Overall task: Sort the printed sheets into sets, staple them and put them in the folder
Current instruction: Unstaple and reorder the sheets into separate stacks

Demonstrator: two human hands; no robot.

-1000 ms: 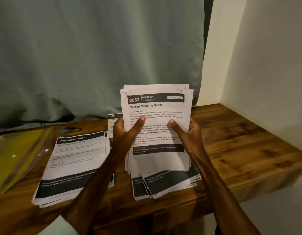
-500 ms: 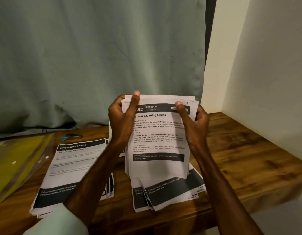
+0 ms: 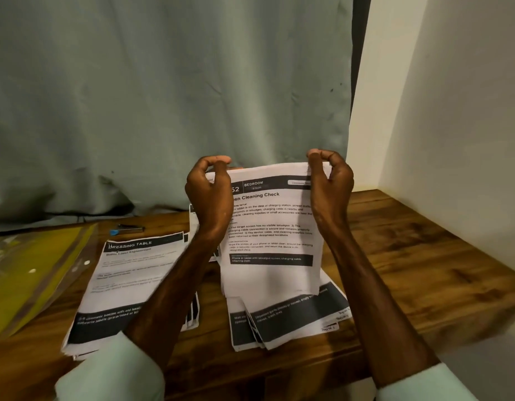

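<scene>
Over the last second both hands have climbed the upright stack of white printed sheets (image 3: pixel 270 227), from its mid-sides with thumbs across the front page up to its 2 top corners. The left hand (image 3: pixel 210 192) now pinches the top left corner between curled fingers and thumb, and the right hand (image 3: pixel 330 183) grips the top right corner the same way.

The stack stands nearly upright with its "Screen Cleaning Check" page facing the person. Its lower edge is down at the fanned loose sheets (image 3: pixel 293 316) on the brown wooden desk (image 3: pixel 409 256); whether it touches them I cannot tell.

The shift to the corners suggests the set is being squared edge-down, the step before stapling. Nothing looks stapled or filed yet.

A flat pile of sheets headed "Dressing Table" (image 3: pixel 134 279) lies to the left, partly under the left forearm. The translucent yellow plastic folder (image 3: pixel 33 273) rests at the desk's far left. A small dark tool with a blue end (image 3: pixel 127 229) lies near the grey-green curtain (image 3: pixel 163 96), well apart from both hands and too small to identify.
</scene>
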